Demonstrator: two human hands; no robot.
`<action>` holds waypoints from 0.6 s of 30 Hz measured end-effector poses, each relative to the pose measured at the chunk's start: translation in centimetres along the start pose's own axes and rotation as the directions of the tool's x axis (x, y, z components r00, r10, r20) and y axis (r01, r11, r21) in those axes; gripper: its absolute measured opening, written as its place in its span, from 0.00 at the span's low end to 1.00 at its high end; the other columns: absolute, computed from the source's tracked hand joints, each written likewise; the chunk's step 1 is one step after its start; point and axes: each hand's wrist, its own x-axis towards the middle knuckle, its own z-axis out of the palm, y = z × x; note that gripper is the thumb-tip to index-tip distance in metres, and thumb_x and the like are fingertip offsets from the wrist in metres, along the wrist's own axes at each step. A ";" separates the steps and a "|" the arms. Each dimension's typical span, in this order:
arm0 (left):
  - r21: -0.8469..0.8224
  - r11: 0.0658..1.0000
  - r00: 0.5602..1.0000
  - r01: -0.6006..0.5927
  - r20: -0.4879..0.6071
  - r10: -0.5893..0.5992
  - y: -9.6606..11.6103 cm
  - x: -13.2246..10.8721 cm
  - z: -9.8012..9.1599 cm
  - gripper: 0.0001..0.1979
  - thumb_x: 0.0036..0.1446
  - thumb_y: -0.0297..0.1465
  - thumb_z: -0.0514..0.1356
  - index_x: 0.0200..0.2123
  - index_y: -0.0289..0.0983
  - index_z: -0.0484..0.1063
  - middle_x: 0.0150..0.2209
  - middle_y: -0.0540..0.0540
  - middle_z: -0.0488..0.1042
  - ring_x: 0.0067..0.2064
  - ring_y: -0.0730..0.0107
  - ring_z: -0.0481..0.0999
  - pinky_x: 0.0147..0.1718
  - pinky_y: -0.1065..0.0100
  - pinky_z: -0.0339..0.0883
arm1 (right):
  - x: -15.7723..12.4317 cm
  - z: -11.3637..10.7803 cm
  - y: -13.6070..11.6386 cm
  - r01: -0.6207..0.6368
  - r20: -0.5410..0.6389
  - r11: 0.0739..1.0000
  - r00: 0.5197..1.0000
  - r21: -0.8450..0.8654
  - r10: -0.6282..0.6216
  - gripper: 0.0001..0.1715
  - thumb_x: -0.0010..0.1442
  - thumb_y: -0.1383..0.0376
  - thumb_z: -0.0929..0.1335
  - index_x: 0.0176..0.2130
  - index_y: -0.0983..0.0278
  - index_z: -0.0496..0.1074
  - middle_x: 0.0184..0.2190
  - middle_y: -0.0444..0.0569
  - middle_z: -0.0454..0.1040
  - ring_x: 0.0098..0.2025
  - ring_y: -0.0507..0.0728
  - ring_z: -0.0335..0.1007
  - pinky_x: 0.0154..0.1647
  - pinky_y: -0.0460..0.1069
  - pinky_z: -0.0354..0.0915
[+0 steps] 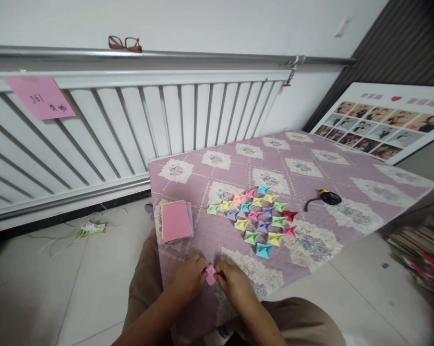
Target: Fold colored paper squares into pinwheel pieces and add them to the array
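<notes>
Between my two hands, at the near edge of the table, is a small folded piece of pink paper [210, 275]. My left hand [191, 275] pinches its left side, and my right hand [234, 278] grips its right corner between thumb and fingers. Beyond my right hand, several small folded paper boats [263, 226] in blue, green, yellow, purple and pink stand in slanting rows. Left of them, past my left hand, lies a stack of coloured paper [176, 221] with a pink sheet on top.
A patterned purple cloth [235, 163] covers the table. A black tape-measure-like object [330, 197] with a strap lies to the right. Behind stands a white radiator [188, 115], with glasses [125, 44] on the pipe above. A photo board [382, 120] leans at the far right.
</notes>
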 end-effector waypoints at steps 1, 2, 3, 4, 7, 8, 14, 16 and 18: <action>0.007 1.000 1.000 0.000 -0.003 0.000 0.0 0.0 0.0 0.08 0.61 0.28 0.51 0.40 0.39 0.69 0.43 0.47 0.72 0.43 0.65 0.71 0.38 0.67 0.61 | 0.1 -0.1 0.1 0.017 0.009 1.000 1.000 -0.006 -0.016 0.07 0.54 0.73 0.67 0.28 0.61 0.69 0.30 0.44 0.71 0.35 0.55 0.69 0.36 0.47 0.60; 0.013 1.000 1.000 0.000 -0.005 0.000 -0.1 0.0 0.1 0.08 0.61 0.28 0.51 0.40 0.39 0.69 0.43 0.47 0.72 0.42 0.65 0.71 0.38 0.67 0.61 | 0.2 -0.2 0.3 0.035 0.019 0.999 0.999 -0.012 -0.035 0.07 0.54 0.73 0.67 0.27 0.61 0.69 0.30 0.44 0.72 0.35 0.55 0.69 0.36 0.46 0.60; 0.021 1.000 1.000 -0.002 -0.006 0.003 -0.1 0.1 0.1 0.08 0.61 0.28 0.52 0.40 0.39 0.69 0.42 0.47 0.72 0.42 0.65 0.71 0.37 0.67 0.61 | 0.3 -0.3 0.4 0.054 0.029 0.998 0.998 -0.017 -0.053 0.07 0.54 0.73 0.68 0.27 0.62 0.69 0.29 0.44 0.72 0.35 0.54 0.69 0.36 0.46 0.60; 0.029 1.000 1.000 -0.007 -0.003 0.007 -0.2 0.1 0.1 0.08 0.61 0.28 0.52 0.40 0.39 0.69 0.42 0.47 0.72 0.42 0.65 0.71 0.37 0.67 0.62 | 0.4 -0.4 0.5 0.073 0.038 0.997 0.997 -0.023 -0.072 0.07 0.54 0.73 0.68 0.28 0.62 0.69 0.29 0.44 0.72 0.35 0.54 0.69 0.36 0.46 0.60; 0.061 0.997 0.999 -0.037 0.004 0.036 -0.3 0.2 0.0 0.08 0.62 0.28 0.51 0.39 0.39 0.70 0.41 0.47 0.72 0.42 0.65 0.71 0.36 0.67 0.62 | 0.5 -0.6 0.7 0.125 0.060 0.991 0.991 -0.046 -0.123 0.07 0.54 0.73 0.68 0.29 0.62 0.69 0.31 0.44 0.72 0.36 0.54 0.69 0.36 0.46 0.60; 0.074 0.996 0.999 -0.051 0.005 0.051 -0.3 0.2 -0.1 0.08 0.62 0.28 0.51 0.39 0.38 0.70 0.41 0.47 0.72 0.41 0.65 0.71 0.36 0.67 0.62 | 0.5 -0.6 0.8 0.143 0.065 0.988 0.988 -0.056 -0.139 0.06 0.55 0.73 0.68 0.30 0.62 0.70 0.31 0.44 0.73 0.36 0.54 0.70 0.36 0.46 0.60; 0.162 0.977 0.990 -0.141 -0.004 0.144 -1.0 0.3 0.9 0.10 0.64 0.29 0.50 0.38 0.37 0.72 0.40 0.45 0.72 0.40 0.64 0.71 0.36 0.66 0.62 | 0.2 -0.2 1.3 0.233 0.085 0.963 0.971 -0.135 -0.223 0.06 0.59 0.71 0.66 0.32 0.62 0.71 0.33 0.46 0.73 0.36 0.55 0.71 0.36 0.46 0.62; 0.189 0.968 0.985 -0.167 -0.018 0.173 -1.4 0.4 1.7 0.11 0.64 0.28 0.50 0.38 0.37 0.72 0.39 0.44 0.73 0.40 0.63 0.70 0.36 0.66 0.62 | 0.1 0.0 1.4 0.250 0.080 0.953 0.968 -0.169 -0.240 0.06 0.61 0.69 0.65 0.33 0.62 0.72 0.33 0.48 0.73 0.37 0.56 0.71 0.37 0.47 0.63; 0.212 0.958 0.978 -0.193 -0.038 0.205 -1.8 0.3 2.6 0.11 0.64 0.25 0.50 0.38 0.37 0.72 0.39 0.45 0.73 0.40 0.63 0.70 0.37 0.66 0.62 | -0.1 0.2 1.4 0.268 0.074 0.942 0.963 -0.203 -0.258 0.06 0.62 0.69 0.65 0.34 0.62 0.72 0.33 0.48 0.73 0.37 0.57 0.71 0.38 0.48 0.64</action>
